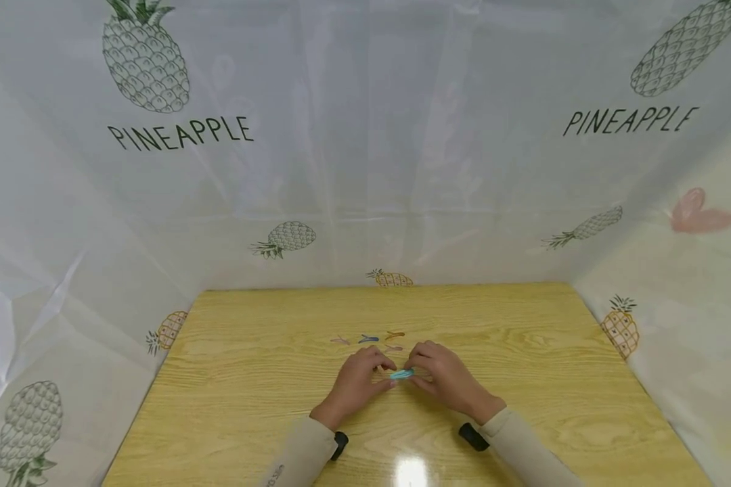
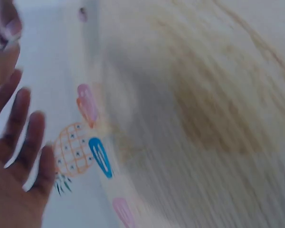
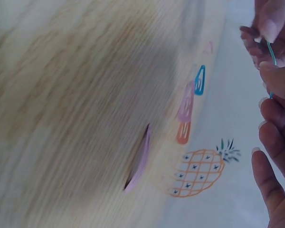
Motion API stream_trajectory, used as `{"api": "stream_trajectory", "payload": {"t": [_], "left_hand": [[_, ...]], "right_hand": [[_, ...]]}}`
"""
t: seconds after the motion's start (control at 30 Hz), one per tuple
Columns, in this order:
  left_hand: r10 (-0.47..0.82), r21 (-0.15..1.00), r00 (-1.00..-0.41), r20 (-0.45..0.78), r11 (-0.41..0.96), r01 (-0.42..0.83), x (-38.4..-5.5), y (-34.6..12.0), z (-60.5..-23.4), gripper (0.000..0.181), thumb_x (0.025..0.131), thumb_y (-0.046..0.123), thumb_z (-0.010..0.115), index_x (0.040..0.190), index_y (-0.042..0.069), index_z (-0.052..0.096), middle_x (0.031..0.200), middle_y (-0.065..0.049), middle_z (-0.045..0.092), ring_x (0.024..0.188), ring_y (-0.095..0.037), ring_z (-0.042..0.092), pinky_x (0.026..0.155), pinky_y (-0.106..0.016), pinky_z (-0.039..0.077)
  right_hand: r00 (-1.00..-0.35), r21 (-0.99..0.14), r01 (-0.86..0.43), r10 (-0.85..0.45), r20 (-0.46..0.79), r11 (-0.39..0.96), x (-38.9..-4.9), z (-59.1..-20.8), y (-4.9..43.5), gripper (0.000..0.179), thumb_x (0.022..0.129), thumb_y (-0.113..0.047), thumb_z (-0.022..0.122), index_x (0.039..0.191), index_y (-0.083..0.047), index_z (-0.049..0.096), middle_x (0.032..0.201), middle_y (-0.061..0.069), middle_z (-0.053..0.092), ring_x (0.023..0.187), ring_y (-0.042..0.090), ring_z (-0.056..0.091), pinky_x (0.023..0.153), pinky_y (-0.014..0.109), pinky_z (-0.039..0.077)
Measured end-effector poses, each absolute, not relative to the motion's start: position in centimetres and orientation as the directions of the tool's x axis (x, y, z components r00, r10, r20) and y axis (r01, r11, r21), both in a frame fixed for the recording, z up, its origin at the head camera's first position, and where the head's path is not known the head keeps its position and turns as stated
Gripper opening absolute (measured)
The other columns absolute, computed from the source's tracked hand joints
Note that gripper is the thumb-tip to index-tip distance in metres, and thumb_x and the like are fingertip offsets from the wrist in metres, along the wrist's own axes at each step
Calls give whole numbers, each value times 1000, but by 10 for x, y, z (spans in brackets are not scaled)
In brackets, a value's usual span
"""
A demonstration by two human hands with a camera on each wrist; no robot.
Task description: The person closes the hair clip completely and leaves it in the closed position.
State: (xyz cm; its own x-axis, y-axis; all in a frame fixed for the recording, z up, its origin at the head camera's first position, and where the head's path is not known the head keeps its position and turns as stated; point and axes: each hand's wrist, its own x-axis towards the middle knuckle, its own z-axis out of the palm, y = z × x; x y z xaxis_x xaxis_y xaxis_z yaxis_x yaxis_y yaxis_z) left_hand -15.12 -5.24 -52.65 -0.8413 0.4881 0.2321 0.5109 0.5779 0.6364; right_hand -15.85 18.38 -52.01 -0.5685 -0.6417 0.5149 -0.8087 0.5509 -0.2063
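Between my two hands is a light blue snap hair clip (image 1: 401,374), held low over the table. My left hand (image 1: 361,376) pinches its left end with thumb and fingers. The right end is pinched by my right hand (image 1: 443,376). Seen edge-on in the right wrist view, the hair clip (image 3: 272,53) is a thin teal line between the thumbs. In the left wrist view my left hand (image 2: 20,175) shows its other fingers spread apart. Just beyond the hands lie a blue clip (image 1: 369,338), an orange clip (image 1: 395,335) and pink clips (image 1: 340,340).
A wood-grain table (image 1: 250,406) spreads under both arms. White sheeting (image 1: 365,169) printed with pineapples rises behind it and at the sides. In the right wrist view a lilac clip (image 3: 140,164) lies on the wood, apart from the other clips.
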Motion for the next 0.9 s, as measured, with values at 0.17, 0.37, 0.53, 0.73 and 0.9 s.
{"api": "stream_trajectory", "payload": {"t": [0.17,0.37,0.53,0.73,0.9], "left_hand": [[509,364,-745,430,658,659,-151,-33,-535,17,87,25,89,100,19,80,104,5,68,95,-13,65,80,-28,49],[524,271,-717,460,686,675,-149,-16,-536,14,87,28,89,96,21,80,101,9,65,97,-11,64,81,-26,48],[533,245,-746,399,722,647,-148,0,-534,12,91,32,86,97,23,82,100,10,63,97,-10,61,85,-25,48],[542,205,-770,337,756,622,-152,22,-539,14,94,37,82,101,25,83,101,11,64,96,-9,61,97,-29,50],[530,196,-798,287,783,590,-155,38,-541,17,95,40,80,104,26,82,102,11,63,93,-10,58,92,-28,49]], "right_hand": [[-593,-233,-791,-616,519,566,-157,-522,195,27,77,-8,96,93,-15,75,96,-6,65,87,9,60,76,28,58],[-614,-253,-775,-594,520,579,-153,-525,209,29,76,-6,96,93,-14,74,97,-6,66,86,10,61,74,27,58],[-627,-254,-763,-585,515,594,-152,-529,224,30,74,-4,96,93,-13,75,97,-5,65,87,12,61,74,29,58],[-657,-261,-735,-563,501,626,-153,-535,241,30,74,0,95,93,-13,76,97,-4,65,88,13,62,75,31,59],[-676,-251,-715,-552,489,653,-155,-539,255,29,74,1,94,93,-12,76,97,-2,65,89,15,64,75,32,60]]}}
